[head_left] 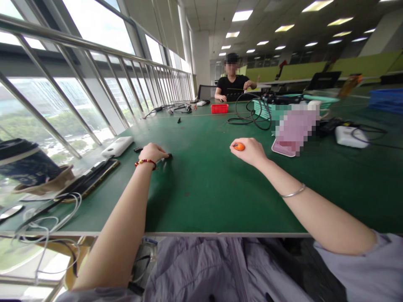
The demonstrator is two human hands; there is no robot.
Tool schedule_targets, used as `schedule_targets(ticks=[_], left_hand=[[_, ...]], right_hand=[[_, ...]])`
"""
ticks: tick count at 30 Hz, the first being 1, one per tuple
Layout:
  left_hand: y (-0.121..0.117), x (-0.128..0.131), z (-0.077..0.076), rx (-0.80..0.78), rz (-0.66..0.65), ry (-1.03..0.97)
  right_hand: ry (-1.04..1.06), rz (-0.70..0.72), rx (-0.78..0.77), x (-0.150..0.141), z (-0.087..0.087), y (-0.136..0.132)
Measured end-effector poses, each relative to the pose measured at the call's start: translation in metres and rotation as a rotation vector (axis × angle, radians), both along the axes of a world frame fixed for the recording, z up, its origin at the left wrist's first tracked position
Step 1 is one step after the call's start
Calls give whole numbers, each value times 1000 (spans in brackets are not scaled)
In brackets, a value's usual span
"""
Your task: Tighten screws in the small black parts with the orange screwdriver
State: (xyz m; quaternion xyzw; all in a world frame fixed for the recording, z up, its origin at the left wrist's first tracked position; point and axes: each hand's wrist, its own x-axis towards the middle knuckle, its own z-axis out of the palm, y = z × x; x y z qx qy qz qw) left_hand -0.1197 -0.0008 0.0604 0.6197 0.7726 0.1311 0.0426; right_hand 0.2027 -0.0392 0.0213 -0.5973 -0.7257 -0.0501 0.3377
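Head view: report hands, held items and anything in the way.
Right hand closed around orange object. Left hand at small black object, grip unclear. Pink object to right of right hand, not between the two.

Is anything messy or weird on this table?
Yes: at the left, the white cord lies in tangled loops and droops over the near edge of the table, which looks untidy. A black cable sprawls in loops beside the green basket. I see no spill.
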Motion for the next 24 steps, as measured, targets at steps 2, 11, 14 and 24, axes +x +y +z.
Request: schedule_targets(ticks=[2, 11, 14, 24], left_hand=[[-2, 3, 2, 10, 18, 11], [-4, 5, 3, -14, 2, 33], [0, 4, -1, 15, -57, 46], [-14, 103, -38, 41, -900, -384]], right_hand=[[-2, 1, 0, 0, 0, 0], [-13, 4, -9, 0, -1, 0], [-17, 11, -18, 0, 0, 0], [-105, 317, -151, -10, 1, -3]])
